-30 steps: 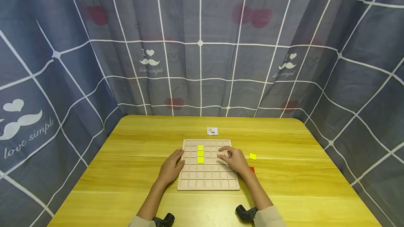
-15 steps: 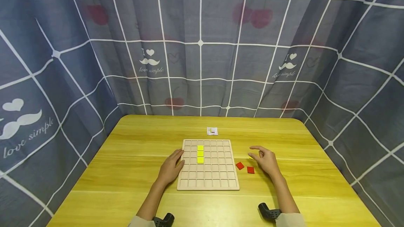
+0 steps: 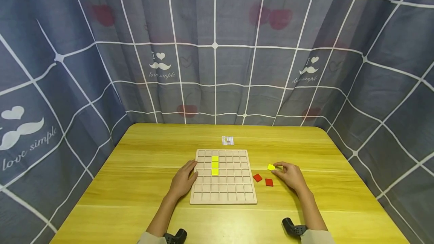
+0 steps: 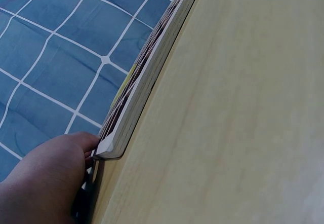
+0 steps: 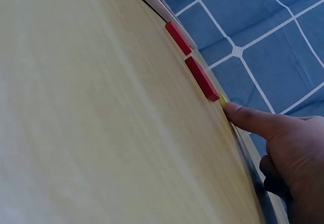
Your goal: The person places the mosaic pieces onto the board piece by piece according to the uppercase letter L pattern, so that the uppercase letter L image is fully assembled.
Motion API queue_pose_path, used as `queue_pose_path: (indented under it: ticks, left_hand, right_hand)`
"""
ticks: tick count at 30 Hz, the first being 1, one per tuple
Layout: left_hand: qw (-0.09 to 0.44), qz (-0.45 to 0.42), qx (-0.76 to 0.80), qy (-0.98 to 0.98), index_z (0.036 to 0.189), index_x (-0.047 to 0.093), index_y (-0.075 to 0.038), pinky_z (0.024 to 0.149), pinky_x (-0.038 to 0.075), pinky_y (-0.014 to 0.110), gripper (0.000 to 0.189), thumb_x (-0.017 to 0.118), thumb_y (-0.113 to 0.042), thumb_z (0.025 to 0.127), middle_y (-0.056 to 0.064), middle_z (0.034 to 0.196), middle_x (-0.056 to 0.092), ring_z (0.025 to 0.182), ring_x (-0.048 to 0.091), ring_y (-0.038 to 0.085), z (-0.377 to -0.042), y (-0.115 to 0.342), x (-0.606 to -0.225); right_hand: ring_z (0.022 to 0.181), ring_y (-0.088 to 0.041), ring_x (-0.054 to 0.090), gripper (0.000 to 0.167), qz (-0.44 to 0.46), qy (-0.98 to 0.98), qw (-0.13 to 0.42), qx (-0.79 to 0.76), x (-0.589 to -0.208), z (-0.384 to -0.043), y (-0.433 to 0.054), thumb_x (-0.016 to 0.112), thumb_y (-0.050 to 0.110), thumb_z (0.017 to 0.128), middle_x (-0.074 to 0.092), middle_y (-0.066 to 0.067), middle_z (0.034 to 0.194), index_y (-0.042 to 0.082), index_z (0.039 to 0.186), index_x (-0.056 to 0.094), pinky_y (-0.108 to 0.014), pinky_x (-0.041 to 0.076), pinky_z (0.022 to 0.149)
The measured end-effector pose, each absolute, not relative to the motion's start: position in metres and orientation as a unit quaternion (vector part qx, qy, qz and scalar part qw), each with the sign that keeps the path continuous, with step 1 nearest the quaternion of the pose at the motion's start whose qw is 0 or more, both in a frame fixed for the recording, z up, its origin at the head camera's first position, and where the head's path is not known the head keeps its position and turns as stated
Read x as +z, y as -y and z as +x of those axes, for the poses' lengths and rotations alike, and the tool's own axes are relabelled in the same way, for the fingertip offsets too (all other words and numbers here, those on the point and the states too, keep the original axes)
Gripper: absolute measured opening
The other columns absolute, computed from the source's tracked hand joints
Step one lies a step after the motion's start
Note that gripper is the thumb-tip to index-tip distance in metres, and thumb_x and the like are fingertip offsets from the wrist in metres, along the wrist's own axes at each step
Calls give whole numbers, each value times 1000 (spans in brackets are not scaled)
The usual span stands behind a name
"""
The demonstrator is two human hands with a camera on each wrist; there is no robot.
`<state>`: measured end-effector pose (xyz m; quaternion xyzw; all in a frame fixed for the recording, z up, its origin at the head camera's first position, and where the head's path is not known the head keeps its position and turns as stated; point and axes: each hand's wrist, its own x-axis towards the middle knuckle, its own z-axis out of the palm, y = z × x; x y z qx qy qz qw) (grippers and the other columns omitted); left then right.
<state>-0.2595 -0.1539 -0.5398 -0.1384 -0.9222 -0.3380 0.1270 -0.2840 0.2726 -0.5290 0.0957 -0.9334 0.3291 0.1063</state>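
Your right hand (image 3: 291, 176), moved off the gridded board (image 3: 223, 188), pinches the loose yellow tile (image 3: 270, 167) shallowly, risking a slip; your left hand (image 3: 183, 178) lies relaxed.

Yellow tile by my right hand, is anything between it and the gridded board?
Nothing visible stands between the yellow tile and the gridded board straight to its left. One red tile and another lie nearer you, just off that line.

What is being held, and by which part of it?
The right hand pinches the loose yellow tile by its right side; the left hand rests against the board.
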Motion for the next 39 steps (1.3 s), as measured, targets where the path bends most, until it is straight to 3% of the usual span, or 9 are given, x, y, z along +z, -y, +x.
queue_pose_path:
  ticks: [10, 16, 21, 30, 39]
  left_hand:
    - [147, -149, -337, 918, 133, 48, -1, 100, 33, 55, 46, 56, -20, 92, 15, 138, 44, 128, 36, 34, -258, 153, -538]
    - [174, -164, -327, 914, 131, 49, 2, 96, 35, 56, 44, 54, -19, 93, 18, 135, 46, 125, 39, 36, -258, 153, -539]
    - [147, -150, -337, 918, 133, 48, -1, 100, 33, 54, 46, 56, -20, 92, 15, 138, 44, 128, 36, 34, -258, 153, -539]
    - [131, -138, -331, 924, 135, 47, -4, 101, 32, 52, 46, 55, -22, 93, 12, 140, 42, 130, 35, 31, -260, 154, -539]
    - [127, -138, -331, 925, 135, 48, -4, 101, 32, 52, 46, 56, -23, 93, 12, 140, 43, 130, 35, 31, -259, 154, -538]
  right_hand:
    - [42, -3, 20, 30, 156, 906, 161, 359, -526, -285, -239, 74, 33, 77, 30, 8, 48, 13, 100, 71, -21, 23, 38]
    - [41, 2, 17, 27, 237, 882, 149, 380, -523, -283, -193, 75, 28, 76, 28, 12, 46, 16, 100, 70, -18, 22, 37]
    - [41, 3, 17, 25, 278, 869, 121, 391, -523, -279, -158, 74, 29, 78, 27, 14, 47, 18, 99, 70, -16, 21, 39]
    - [43, 3, 15, 24, 318, 862, 109, 381, -523, -276, -107, 73, 31, 79, 26, 16, 48, 18, 99, 70, -15, 19, 38]
    - [43, 4, 23, 23, 324, 877, 110, 336, -529, -274, -91, 72, 37, 79, 33, 18, 47, 21, 95, 71, -15, 24, 39]
